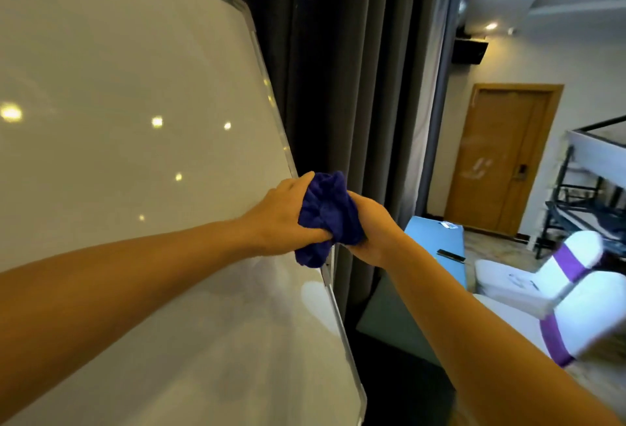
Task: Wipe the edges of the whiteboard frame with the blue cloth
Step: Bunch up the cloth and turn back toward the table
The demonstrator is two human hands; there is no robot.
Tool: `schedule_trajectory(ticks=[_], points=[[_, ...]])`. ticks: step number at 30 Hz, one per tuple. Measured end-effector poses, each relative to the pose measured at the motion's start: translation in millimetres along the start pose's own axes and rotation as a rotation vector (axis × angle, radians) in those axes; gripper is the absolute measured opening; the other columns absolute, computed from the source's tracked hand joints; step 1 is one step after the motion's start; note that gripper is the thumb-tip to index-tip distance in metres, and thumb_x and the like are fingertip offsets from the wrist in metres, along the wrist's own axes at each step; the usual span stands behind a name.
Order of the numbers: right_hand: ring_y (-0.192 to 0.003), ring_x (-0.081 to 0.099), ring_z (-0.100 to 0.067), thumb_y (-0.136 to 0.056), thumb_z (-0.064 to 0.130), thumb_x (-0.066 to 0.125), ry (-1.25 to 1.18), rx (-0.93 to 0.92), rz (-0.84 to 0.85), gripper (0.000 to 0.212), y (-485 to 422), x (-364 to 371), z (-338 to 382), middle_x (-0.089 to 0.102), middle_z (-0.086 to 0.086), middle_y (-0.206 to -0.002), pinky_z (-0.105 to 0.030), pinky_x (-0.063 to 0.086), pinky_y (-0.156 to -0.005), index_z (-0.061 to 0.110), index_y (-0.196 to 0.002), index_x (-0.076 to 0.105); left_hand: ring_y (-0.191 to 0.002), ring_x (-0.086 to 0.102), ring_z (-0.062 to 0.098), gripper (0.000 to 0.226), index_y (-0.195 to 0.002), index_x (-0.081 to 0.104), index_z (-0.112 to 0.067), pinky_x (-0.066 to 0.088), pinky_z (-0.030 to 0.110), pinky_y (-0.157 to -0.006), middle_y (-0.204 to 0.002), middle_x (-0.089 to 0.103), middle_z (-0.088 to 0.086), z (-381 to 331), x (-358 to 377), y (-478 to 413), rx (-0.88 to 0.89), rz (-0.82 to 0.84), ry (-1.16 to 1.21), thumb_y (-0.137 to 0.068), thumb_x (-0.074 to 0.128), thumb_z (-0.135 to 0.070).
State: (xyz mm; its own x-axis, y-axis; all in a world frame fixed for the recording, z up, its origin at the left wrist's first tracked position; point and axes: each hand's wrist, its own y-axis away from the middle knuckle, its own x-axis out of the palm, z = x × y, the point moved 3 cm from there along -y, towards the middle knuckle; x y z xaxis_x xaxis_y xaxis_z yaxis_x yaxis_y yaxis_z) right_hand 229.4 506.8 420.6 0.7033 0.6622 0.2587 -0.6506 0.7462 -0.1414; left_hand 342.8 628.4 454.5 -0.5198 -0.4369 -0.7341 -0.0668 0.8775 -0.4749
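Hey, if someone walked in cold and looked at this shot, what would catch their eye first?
Probably the blue cloth, bunched at centre frame and gripped by both the left hand and the right hand against the right edge of the whiteboard frame. Next, the glossy whiteboard filling the left side, dotted with ceiling-light reflections. Off to the right, a wooden door stands out behind dark curtains.

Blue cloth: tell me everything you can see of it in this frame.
The blue cloth is deep blue, soft and plush-looking, bunched into a crumpled wad. The left hand and right hand grip it from either side, pressing it around the whiteboard frame at its right edge. A loose end hangs below the hands over the board.
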Motion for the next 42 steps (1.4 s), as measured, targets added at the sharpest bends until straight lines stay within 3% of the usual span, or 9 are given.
schedule_trajectory(ticks=[3,6,9,13,18,21,26,35,42], points=[[-0.095,0.073,-0.029,-0.094,0.051,0.054,-0.042,0.208,0.163,0.047,23.0,-13.5,5.8,0.073,-0.013,-0.114,-0.039,0.059,-0.075,0.013,-0.116,0.072,-0.085,0.072,0.011,0.038,-0.108,0.056,-0.032,0.055,0.016,-0.059,-0.089,0.073,-0.015,-9.5,23.1,-5.4,-0.231,0.055,0.459,-0.078,0.078,-0.039],[-0.101,0.071,-0.031,-0.086,0.051,0.067,-0.133,0.268,0.264,0.047,40.4,-46.8,2.4,0.071,-0.014,-0.118,-0.041,0.058,-0.081,0.013,-0.111,0.075,-0.084,0.074,0.016,0.043,-0.109,0.068,-0.026,0.060,0.031,-0.062,-0.094,0.077,-0.005,-14.9,50.7,-5.1,-0.449,0.115,0.716,-0.075,0.076,-0.052],[-0.103,0.070,-0.031,-0.076,0.031,0.083,-0.112,0.311,0.285,0.043,51.9,-80.9,-12.7,0.069,-0.017,-0.122,-0.041,0.057,-0.085,0.011,-0.113,0.074,-0.089,0.071,0.021,0.039,-0.109,0.070,-0.019,0.059,0.034,-0.063,-0.102,0.076,0.005,-17.0,81.9,-2.5,-0.609,0.089,0.851,-0.079,0.074,-0.045],[-0.099,0.071,-0.033,-0.060,0.018,0.092,-0.064,0.336,0.198,0.067,63.2,-135.2,-42.8,0.070,-0.020,-0.118,-0.042,0.058,-0.081,0.008,-0.120,0.064,-0.080,0.068,0.018,0.027,-0.112,0.067,-0.011,0.055,0.032,-0.059,-0.091,0.074,0.005,-23.7,143.5,-3.8,-0.739,0.049,0.867,-0.085,0.070,-0.013],[-0.100,0.072,-0.034,-0.065,0.015,0.086,-0.156,0.281,0.082,0.045,79.5,-256.2,-61.2,0.073,-0.016,-0.112,-0.042,0.060,-0.075,0.010,-0.108,0.073,-0.101,0.070,0.027,0.037,-0.120,0.064,-0.007,0.058,0.040,-0.081,-0.111,0.073,0.013,-66.9,247.2,-38.3,-0.778,0.143,0.985,-0.083,0.064,-0.003],[-0.105,0.070,-0.034,-0.070,0.012,0.083,-0.269,0.256,0.037,0.048,89.0,-314.5,-71.2,0.071,-0.015,-0.119,-0.044,0.059,-0.078,0.012,-0.116,0.069,-0.093,0.072,0.026,0.036,-0.121,0.064,-0.008,0.061,0.037,-0.073,-0.114,0.072,0.014,-89.1,306.8,-60.2,-0.728,0.144,1.108,-0.087,0.057,0.001],[-0.102,0.070,-0.035,-0.078,0.008,0.075,-0.325,0.292,-0.013,0.049,101.2,-397.1,-77.7,0.067,-0.022,-0.123,-0.044,0.059,-0.079,0.006,-0.125,0.062,-0.087,0.071,0.023,0.035,-0.121,0.062,-0.017,0.061,0.035,-0.064,-0.108,0.072,0.008,-113.3,400.6,-83.4,-0.774,0.095,1.205,-0.091,0.052,-0.001],[-0.083,0.073,-0.030,-0.083,-0.003,0.070,-0.040,0.430,-0.250,0.032,78.1,-509.5,-133.8,0.074,-0.017,-0.103,-0.039,0.061,-0.069,0.005,-0.114,0.065,-0.102,0.069,0.032,0.036,-0.112,0.070,-0.013,0.051,0.049,-0.095,-0.112,0.073,0.013,-90.6,535.1,-117.9,-0.998,0.061,1.051,-0.078,0.078,-0.022],[-0.089,0.073,-0.030,-0.082,-0.002,0.073,0.084,0.560,-0.369,0.026,0.3,-611.2,-200.3,0.074,-0.016,-0.104,-0.040,0.062,-0.074,0.011,-0.104,0.068,-0.091,0.070,0.022,0.024,-0.099,0.069,-0.021,0.054,0.035,-0.065,-0.099,0.075,0.004,-10.7,669.1,-184.4,-1.121,0.076,1.048,-0.078,0.077,-0.014]])
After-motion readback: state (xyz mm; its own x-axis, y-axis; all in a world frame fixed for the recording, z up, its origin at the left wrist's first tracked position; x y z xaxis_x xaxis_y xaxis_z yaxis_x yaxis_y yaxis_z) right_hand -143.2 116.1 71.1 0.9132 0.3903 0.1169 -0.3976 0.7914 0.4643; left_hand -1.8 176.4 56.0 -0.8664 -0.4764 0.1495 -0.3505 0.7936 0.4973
